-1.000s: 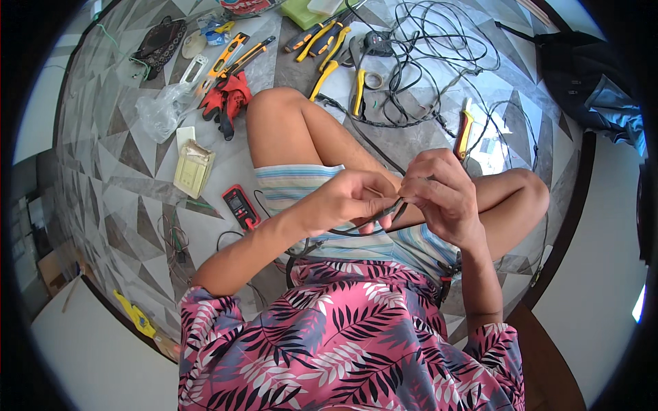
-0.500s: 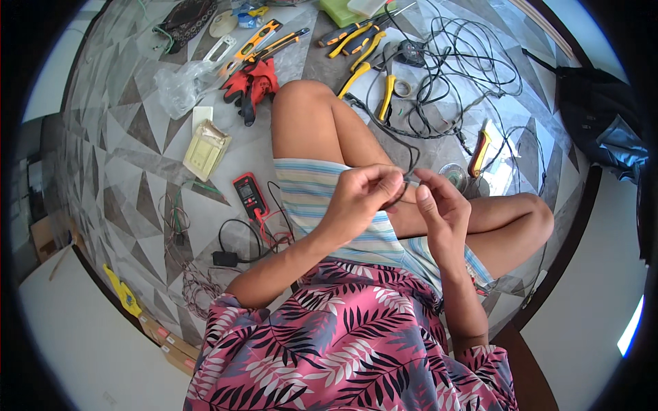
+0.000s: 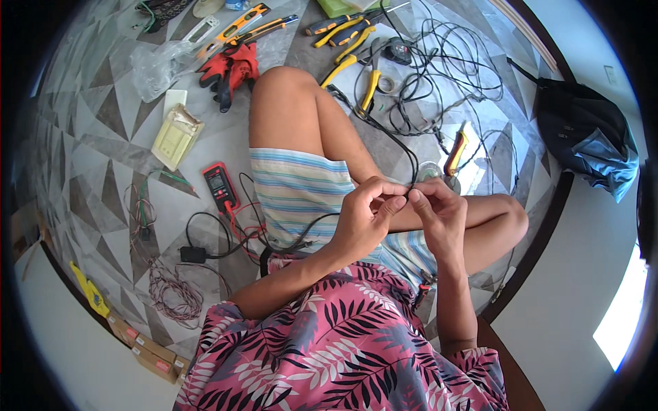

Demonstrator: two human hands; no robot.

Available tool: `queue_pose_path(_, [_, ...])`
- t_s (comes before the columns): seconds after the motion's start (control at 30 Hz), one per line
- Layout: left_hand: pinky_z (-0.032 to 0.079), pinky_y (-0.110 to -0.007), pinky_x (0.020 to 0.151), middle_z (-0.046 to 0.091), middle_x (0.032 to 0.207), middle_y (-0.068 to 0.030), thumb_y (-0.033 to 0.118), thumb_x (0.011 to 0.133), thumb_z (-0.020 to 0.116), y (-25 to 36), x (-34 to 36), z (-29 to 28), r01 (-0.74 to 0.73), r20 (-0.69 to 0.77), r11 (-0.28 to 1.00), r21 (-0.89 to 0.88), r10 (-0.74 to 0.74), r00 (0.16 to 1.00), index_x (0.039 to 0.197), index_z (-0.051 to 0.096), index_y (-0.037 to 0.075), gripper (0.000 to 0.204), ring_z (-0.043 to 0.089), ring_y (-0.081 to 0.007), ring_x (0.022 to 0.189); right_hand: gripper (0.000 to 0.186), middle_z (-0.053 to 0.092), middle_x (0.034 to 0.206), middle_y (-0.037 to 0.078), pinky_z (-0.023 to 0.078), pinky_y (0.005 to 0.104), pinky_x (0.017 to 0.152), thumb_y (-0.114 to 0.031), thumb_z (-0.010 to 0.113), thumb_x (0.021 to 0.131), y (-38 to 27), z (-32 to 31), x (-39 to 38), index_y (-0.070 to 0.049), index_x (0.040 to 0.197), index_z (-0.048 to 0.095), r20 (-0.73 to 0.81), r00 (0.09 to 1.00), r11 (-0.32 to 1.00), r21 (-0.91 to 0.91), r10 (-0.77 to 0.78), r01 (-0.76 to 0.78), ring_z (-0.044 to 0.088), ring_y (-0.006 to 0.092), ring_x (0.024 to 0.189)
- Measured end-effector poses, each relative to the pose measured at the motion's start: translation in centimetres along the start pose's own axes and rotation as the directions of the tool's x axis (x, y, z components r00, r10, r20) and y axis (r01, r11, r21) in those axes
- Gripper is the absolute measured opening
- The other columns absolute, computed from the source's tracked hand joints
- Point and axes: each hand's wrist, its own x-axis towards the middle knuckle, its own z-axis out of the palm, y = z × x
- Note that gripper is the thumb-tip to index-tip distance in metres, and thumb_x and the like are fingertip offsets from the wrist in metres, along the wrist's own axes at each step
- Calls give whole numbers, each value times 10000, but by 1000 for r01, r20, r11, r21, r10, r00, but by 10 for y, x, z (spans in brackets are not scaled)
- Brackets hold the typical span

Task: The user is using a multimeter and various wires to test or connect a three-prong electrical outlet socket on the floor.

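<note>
Above my lap, my left hand (image 3: 370,214) and my right hand (image 3: 440,211) meet fingertip to fingertip. Both pinch a thin black cable (image 3: 413,161), thumbs against index fingers. From the pinch it runs up past my knee toward a black cable tangle (image 3: 439,89) at the far right. What lies between the fingertips is mostly hidden. Left of my thigh, a red and black multimeter (image 3: 219,188) rests on the floor with red leads. Next to it a small black adapter box (image 3: 192,254) trails a black cord.
Pliers with yellow handles (image 3: 370,91), a tape roll (image 3: 386,84) and a red-yellow knife (image 3: 456,151) lie beyond my legs. Red gloves (image 3: 233,68), a yellow level (image 3: 236,29) and a cream switch plate (image 3: 177,137) are at left. A black backpack (image 3: 576,116) leans at right.
My right hand has closed from a loosely open pose onto the cable, meeting my left fingertips. The cable's loop at the fingers has straightened. The whole view has shifted slightly.
</note>
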Motion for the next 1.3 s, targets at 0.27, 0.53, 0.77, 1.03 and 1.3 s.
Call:
queue_pose_path(0.27, [517,-356,670,633,901,-125,-50,917,675,-35,21,5,-355,-59,800,483,434,899,1003,648,11,108,663,-263,786,157,553,770,-11,397,268,630,-116,601,1006,10,3,-7,18,925,618,-83,986,963,-216,145,-160,496,74,732])
queue_pose_path(0.53, [500,-258,646,682,897,-38,184,1027,653,-47,14,-14,66,-21,998,23,-66,998,1175,655,-24,255,598,-95,722,134,615,806,-20,431,218,652,-68,615,998,-31,-29,17,46,960,674,-102,993,991,-122,-65,53,524,46,719])
queue_pose_path(0.77, [516,-228,709,667,913,-10,216,1036,656,-23,12,-14,286,98,863,-415,-270,958,1174,656,-44,294,599,-66,793,211,721,883,76,505,257,681,-91,694,952,-11,5,4,50,1109,703,4,999,969,-243,46,-43,655,100,769])
queue_pose_path(1.03, [521,-242,706,705,959,-41,144,1022,666,-16,10,-18,190,114,953,-234,-168,979,1164,668,-39,232,622,-74,808,214,705,841,70,498,246,681,-110,671,976,2,-4,13,94,1040,681,106,977,978,84,183,-193,634,84,758])
queue_pose_path(1.3, [544,-313,728,649,937,-96,-11,942,687,-34,17,-4,-251,-58,902,351,288,956,1022,643,-23,93,670,-199,805,198,610,726,-7,424,253,573,-118,631,930,15,10,7,60,849,656,-81,980,956,-218,180,-194,522,59,656])
